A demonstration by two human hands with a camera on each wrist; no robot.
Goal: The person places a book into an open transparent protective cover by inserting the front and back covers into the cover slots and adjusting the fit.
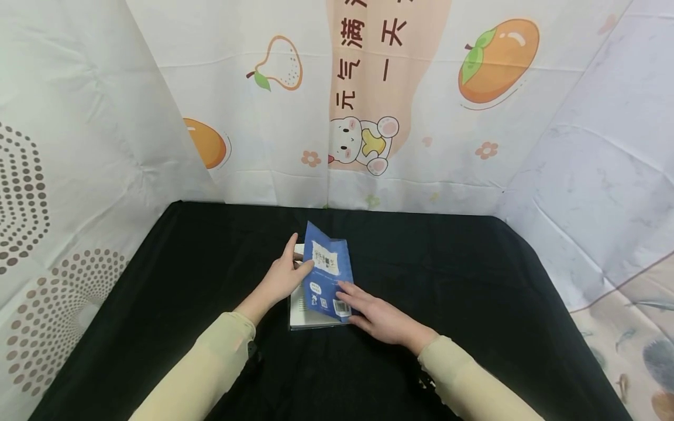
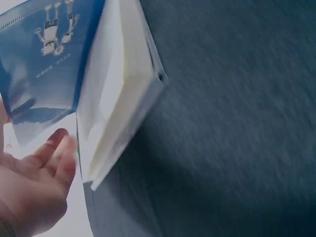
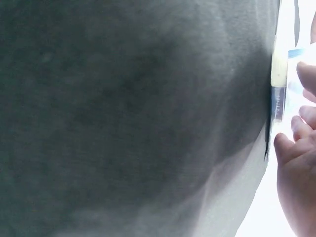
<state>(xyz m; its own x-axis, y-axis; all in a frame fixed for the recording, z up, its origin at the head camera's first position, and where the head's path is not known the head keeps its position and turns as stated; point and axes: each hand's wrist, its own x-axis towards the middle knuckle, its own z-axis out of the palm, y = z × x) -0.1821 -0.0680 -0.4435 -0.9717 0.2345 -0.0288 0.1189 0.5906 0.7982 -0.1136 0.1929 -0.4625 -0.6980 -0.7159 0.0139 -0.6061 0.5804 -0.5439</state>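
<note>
A thick book [image 1: 310, 317] lies on the black-covered table, its blue cover [image 1: 327, 269] raised at a slant over the white pages. My left hand [image 1: 276, 280] is at the cover's left edge, thumb against the blue outer face and index finger extended away. In the left wrist view, the loosely bent fingers of the left hand [image 2: 42, 177] are beside the cover's edge, next to the page block [image 2: 116, 89]. My right hand [image 1: 381, 318] rests with extended fingers on the cover's lower right, near the barcode. The right wrist view catches the right hand [image 3: 298, 170] beside the book's edge [image 3: 279, 69].
Black cloth [image 1: 210, 263] covers the table on all sides of the book. A white printed curtain [image 1: 411, 146] hangs behind the table's far edge, with a dotted cloth [image 1: 68, 234] on the left and a pale sheet [image 1: 595, 193] on the right.
</note>
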